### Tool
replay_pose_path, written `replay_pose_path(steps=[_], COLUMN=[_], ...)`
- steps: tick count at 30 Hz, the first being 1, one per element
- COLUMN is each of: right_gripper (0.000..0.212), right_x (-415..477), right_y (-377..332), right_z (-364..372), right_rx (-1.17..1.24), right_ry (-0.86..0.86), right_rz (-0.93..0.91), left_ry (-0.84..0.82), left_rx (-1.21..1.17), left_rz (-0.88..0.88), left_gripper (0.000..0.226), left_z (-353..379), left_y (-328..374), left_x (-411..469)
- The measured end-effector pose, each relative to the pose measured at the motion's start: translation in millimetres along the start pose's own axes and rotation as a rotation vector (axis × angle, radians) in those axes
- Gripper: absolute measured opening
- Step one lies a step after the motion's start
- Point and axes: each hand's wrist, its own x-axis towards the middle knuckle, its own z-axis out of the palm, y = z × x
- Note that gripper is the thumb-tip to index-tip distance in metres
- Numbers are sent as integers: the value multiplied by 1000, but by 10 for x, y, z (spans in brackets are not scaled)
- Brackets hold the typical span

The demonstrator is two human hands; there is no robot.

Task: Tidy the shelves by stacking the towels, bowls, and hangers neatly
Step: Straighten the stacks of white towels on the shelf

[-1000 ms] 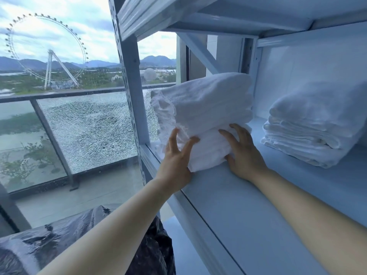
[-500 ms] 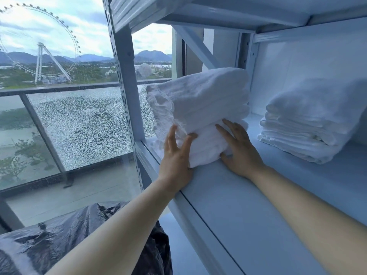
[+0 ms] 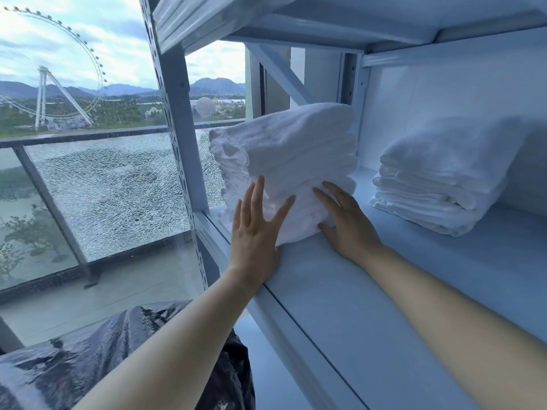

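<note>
A tall stack of folded white towels point(image 3: 290, 149) stands at the left end of the white metal shelf point(image 3: 340, 291). My left hand point(image 3: 254, 232) presses flat against the stack's near left corner, fingers straight and spread. My right hand point(image 3: 346, 223) lies against the stack's lower front, fingers straight, thumb at its bottom edge. A second, lower stack of folded white towels point(image 3: 441, 176) sits further right on the same shelf, apart from the first. No bowls or hangers are in view.
The shelf's perforated upright post point(image 3: 177, 119) rises just left of the towels. Another shelf board point(image 3: 325, 16) hangs overhead. Left of the rack is a window with a cracked glass railing point(image 3: 109, 193). A black plastic-covered heap point(image 3: 88, 359) lies below left.
My left hand's fingers have straightened from a curled hold on the stack's corner to a flat press. The stack sits slightly further in on the shelf. The right hand stays against its front.
</note>
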Motion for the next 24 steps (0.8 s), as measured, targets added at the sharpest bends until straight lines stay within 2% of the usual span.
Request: replay_pose_path(steps=[6, 11, 13, 18, 24], right_gripper=[67, 58, 56, 55, 57], right_x=[12, -56, -132, -412, -764], right_y=[19, 244, 369, 588, 695], right_z=[-158, -647, -831, -1055, -1036], right_rx=[46, -22, -70, -188, -218], right_ry=[-52, 34, 79, 134, 89], right_rz=[-23, -20, 20, 150, 230], left_ry=[17, 126, 111, -148, -248], left_rx=[73, 249, 199, -81, -305], left_rz=[51, 356, 429, 296, 131], left_gripper=[91, 75, 70, 59, 49], left_z=[-51, -53, -31, 127, 414], left_y=[21, 209, 360, 910, 1250], left_x=[3, 46, 104, 332, 343])
